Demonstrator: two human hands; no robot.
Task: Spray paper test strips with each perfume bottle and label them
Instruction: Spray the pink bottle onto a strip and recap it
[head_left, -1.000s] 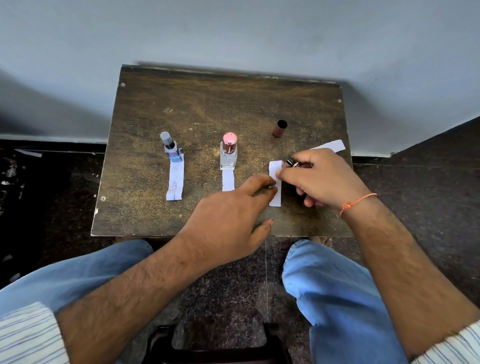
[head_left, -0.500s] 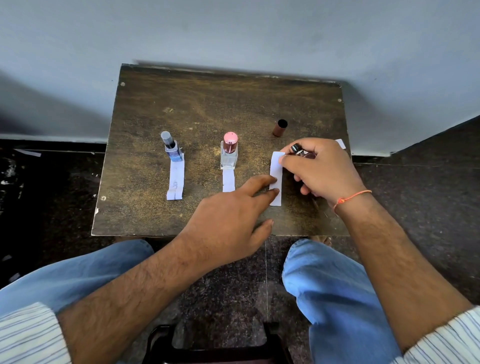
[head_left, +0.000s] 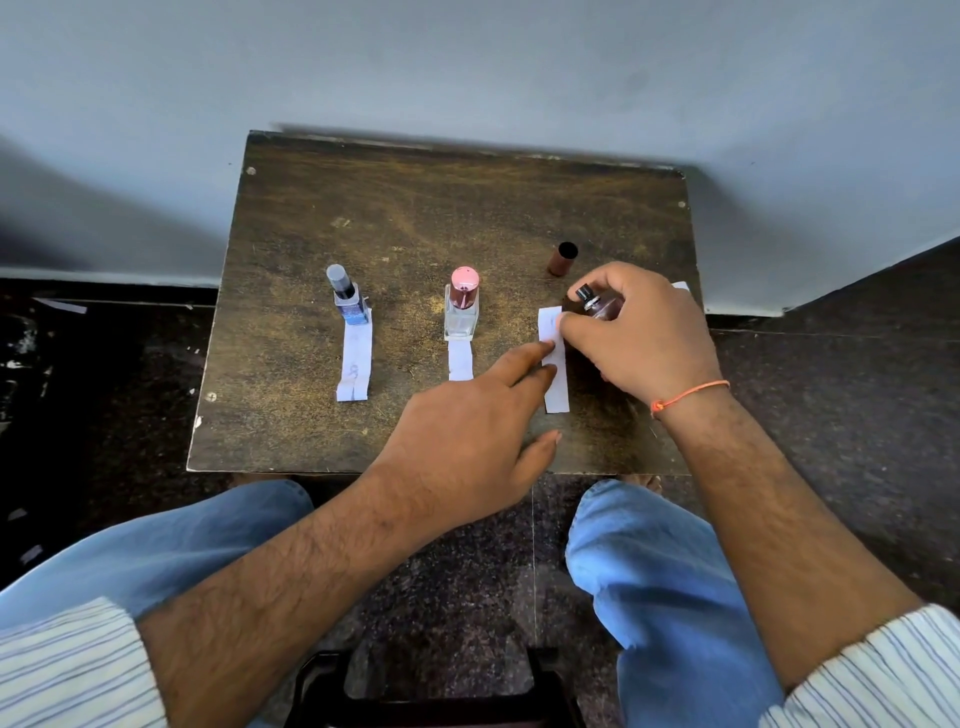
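Right hand (head_left: 644, 338) grasps brown bottle (head_left: 597, 306); straight left fingers (head_left: 530, 364) press the strip (head_left: 555, 384).

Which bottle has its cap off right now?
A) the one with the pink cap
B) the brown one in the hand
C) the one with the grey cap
B: the brown bottle in the right hand shows its bare black sprayer, and its brown cap lies apart on the table.

The right hand (head_left: 641, 332) has carried the brown bottle (head_left: 597, 306) away from the person, from over the middle of the right strip (head_left: 554, 358) to its far end, nearer the cap (head_left: 562, 258). The hand now hides most of the spare slip (head_left: 680, 286) behind it. The left fingers (head_left: 535, 358) have straightened on the strip.
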